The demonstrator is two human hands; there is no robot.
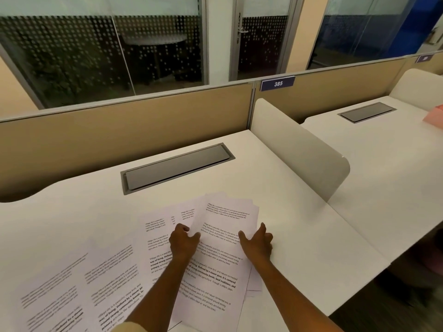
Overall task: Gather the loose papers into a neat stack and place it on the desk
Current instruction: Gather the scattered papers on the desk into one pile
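Note:
Several printed white sheets lie fanned across the white desk. A rough pile of papers sits in the middle, its edges uneven. My left hand pinches the pile's left edge, lifting it slightly. My right hand rests with fingers apart on the pile's right edge, pressing on it. More loose sheets spread out to the left, overlapping each other, and some lie under my left forearm.
A grey cable-tray lid is set into the desk behind the papers. A beige partition runs along the back. A rounded white divider separates this desk from the neighbouring one on the right.

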